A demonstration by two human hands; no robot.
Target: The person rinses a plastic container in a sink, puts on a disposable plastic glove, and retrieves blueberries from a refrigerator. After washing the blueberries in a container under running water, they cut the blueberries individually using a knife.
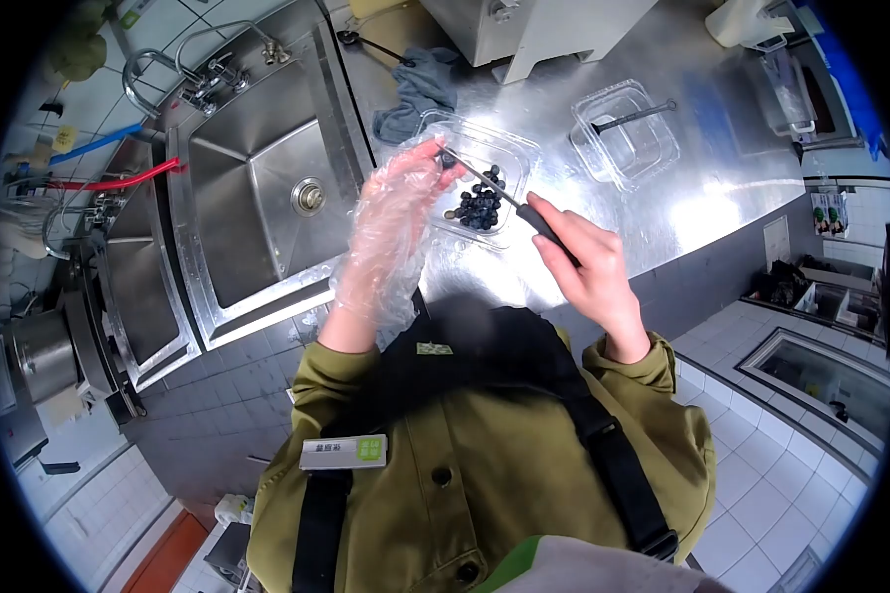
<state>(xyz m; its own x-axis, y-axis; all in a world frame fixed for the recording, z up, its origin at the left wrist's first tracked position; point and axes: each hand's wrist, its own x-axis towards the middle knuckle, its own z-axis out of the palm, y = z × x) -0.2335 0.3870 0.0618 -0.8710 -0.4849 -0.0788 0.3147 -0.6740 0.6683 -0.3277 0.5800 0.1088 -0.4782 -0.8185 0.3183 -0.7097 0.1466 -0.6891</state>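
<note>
My left hand (405, 188), in a clear plastic glove, pinches a dark grape (449, 158) between its fingertips. In my right hand (588, 262), which is bare, is the black handle of a small knife (490, 186). Its narrow blade reaches left, with the tip at the grape. Beneath both hands, a clear plastic container (519, 158) stands on the steel counter, with several dark grapes (480, 206) in a cluster inside it. The gloved hand covers part of the container's left side.
A second clear container (618, 163) with a long-handled utensil (635, 117) across it is farther right. Behind my left hand lies a grey cloth (420, 94). A steel sink (252, 198) with taps is on the left. A pale boxy appliance (534, 35) stands at the back.
</note>
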